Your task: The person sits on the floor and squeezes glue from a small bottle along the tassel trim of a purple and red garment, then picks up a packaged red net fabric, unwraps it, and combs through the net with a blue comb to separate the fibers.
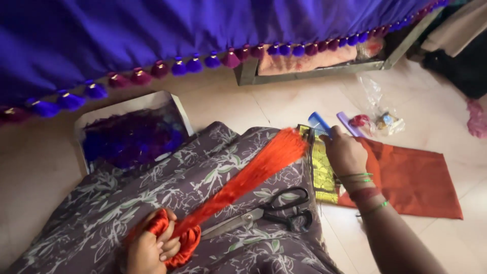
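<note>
i see the left hand (148, 248) low at the bottom edge, fingers curled tight around a wound bunch of orange-red thread (238, 180). the loops wrap over the knuckles and the rest of the bundle stretches taut, up and to the right across the lap, fanning into a loose brush at its far end. the right hand (346, 152) reaches out ahead, forearm coming in from the lower right with thread bands and thin bangles at the wrist. its back faces me, fingers bent down onto the blue comb (319, 123), which pokes out just above the knuckles; it seems to have hold of the comb, though the grip itself is hidden from me. the fanned thread tips lie just beside this hand.

under the thread lies a grey floral cloth (167, 203) over the lap, with black-handled scissors (269, 212) resting on it, blades closed, close below the bundle. a yellow and black patterned strip (323, 175) sits at the cloth's right edge, and an orange-red fabric piece (416, 177) is spread flat on the pale tiled floor (284, 101). a purple comb (349, 124) lies just beside the blue one. to the left a shallow box (132, 134) holds purple and blue thread. a purple drape with a row of tassels (177, 66) hangs across the top, and a clear plastic bag (383, 119) with small bits lies farther right.
</note>
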